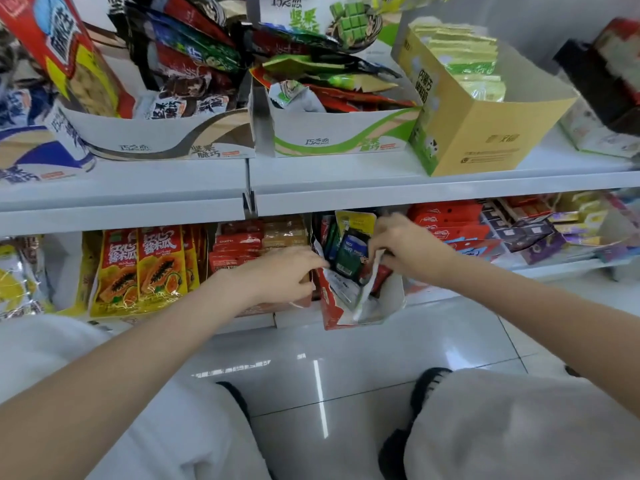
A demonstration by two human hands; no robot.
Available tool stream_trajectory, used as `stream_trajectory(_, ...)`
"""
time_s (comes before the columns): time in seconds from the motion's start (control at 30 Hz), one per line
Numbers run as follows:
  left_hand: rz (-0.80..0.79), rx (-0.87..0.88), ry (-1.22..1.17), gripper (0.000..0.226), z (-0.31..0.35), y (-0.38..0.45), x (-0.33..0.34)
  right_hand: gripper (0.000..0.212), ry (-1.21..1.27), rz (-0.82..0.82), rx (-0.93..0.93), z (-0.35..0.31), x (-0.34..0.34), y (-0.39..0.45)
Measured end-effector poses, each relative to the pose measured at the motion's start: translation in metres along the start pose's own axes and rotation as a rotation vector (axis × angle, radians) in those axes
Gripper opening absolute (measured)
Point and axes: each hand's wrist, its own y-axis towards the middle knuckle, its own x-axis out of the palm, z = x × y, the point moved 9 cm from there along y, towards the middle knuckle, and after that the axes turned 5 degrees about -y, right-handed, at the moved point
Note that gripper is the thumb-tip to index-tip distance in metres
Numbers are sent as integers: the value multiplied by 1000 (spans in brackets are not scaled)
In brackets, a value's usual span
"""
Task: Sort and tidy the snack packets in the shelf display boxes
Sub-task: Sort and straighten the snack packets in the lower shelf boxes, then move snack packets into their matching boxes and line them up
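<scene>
On the lower shelf stands a red and white display box (332, 315), tilted toward me over the shelf edge. It holds several upright snack packets (351, 251), dark green, blue, yellow and red. My left hand (277, 275) grips the box's left wall, fingers curled over its torn edge. My right hand (401, 242) reaches into the box from the right and pinches the packets near their tops. The bottoms of the packets are hidden inside the box.
Yellow papaya packets (138, 268) hang at the lower left; red packets (239, 251) sit behind my left hand. The upper shelf (381, 188) carries a brown-trimmed box (156, 136), a green-trimmed box (346, 136) and a yellow carton (478, 133). Glossy floor tiles and my knees lie below.
</scene>
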Motion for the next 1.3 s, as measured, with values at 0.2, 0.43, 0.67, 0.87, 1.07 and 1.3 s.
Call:
stream_trajectory(0.2,60,-38,-228,41,18,2,-14,31,669,63,163,13,-26,-37)
stream_trajectory(0.43,38,-138,-1035,26,29,-8,-14,42,1195,-33,284,13,-23,-53)
stream_trajectory(0.67,218,-123,-1000,18,22,-34,-48,31,1284,41,256,-14,-40,-46)
stream_trajectory(0.87,394,-18,-1107,21,24,-65,-88,27,1317,285,172,-23,-88,-44)
stream_trajectory(1.07,484,74,-1008,20,53,-64,-133,39,1275,237,84,-6,-128,-53)
stream_trajectory(1.3,888,105,103,32,72,-65,-205,34,921,651,361,60,-184,-55)
